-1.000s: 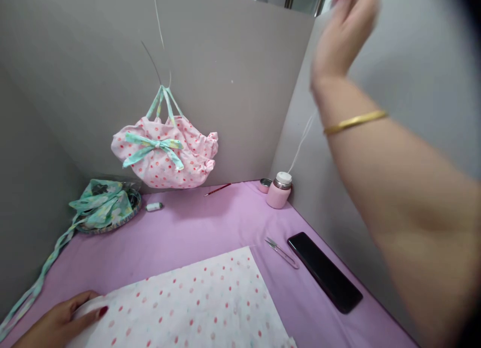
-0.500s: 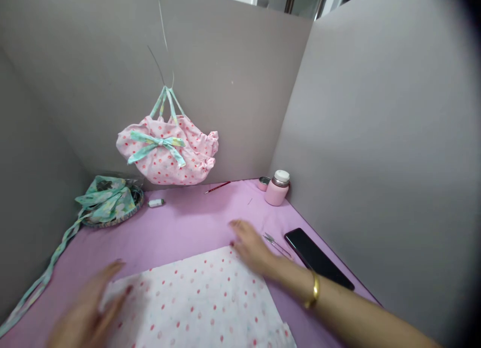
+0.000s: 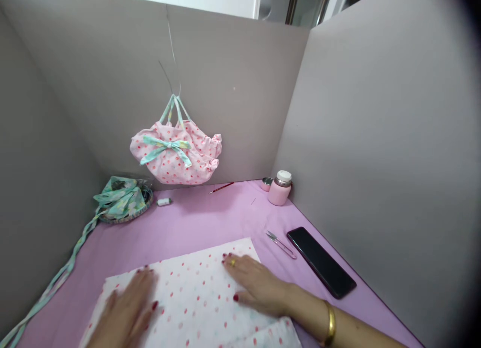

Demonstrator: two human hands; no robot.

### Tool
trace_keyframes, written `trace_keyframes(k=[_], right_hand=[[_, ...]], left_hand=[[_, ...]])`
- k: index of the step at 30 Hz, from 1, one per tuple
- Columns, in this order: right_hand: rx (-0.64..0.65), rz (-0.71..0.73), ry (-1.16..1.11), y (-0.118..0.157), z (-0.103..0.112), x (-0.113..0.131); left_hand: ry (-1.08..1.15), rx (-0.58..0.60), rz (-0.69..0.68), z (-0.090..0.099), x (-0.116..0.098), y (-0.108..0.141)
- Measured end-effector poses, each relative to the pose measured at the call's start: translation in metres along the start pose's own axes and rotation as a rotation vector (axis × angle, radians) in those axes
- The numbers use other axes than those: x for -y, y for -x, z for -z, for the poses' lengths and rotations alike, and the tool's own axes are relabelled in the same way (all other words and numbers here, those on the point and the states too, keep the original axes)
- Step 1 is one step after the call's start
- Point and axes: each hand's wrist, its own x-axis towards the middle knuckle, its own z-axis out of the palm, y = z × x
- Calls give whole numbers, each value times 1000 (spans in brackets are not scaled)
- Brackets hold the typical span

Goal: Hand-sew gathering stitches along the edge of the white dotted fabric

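Note:
A white cloth with red and pink dots point(image 3: 199, 288) lies spread on the purple table cover, with a fold at its lower right. My left hand point(image 3: 126, 308) rests on the cloth's left part, fingers stretched out and slightly blurred. Flat on the right part is my right hand point(image 3: 259, 285), its fingers extended toward the upper left and the thumb apart. A ring and a gold bangle are on that arm. Neither hand grips anything. Thread snips point(image 3: 281, 245) lie beyond the right hand, beside a black phone point(image 3: 321, 263).
A dotted pink fabric item with a green bow point(image 3: 173, 152) hangs from a wire. Green floral fabric point(image 3: 124, 198) sits in a basket at back left, its strap trailing forward. A thread spool point(image 3: 164, 202), red pencil point(image 3: 221, 188) and pink jar point(image 3: 279, 190) stand or lie along the back.
Both hands have come down onto the cloth, the right one moving nearer to me and the left one farther in. The view has shifted slightly.

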Motion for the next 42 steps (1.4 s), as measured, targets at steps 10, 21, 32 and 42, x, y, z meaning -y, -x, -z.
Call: trace_keyframes(k=[10, 21, 32, 42], right_hand=[[-557, -331, 47, 0, 14, -34], [-573, -392, -85, -30, 19, -66], [-643, -245, -52, 4, 5, -66], [-663, -222, -41, 3, 5, -63]], left_hand=[[32, -63, 181, 17, 42, -13], [482, 148, 293, 39, 55, -41], [715, -170, 272, 13, 86, -5], [632, -180, 146, -2, 102, -1]])
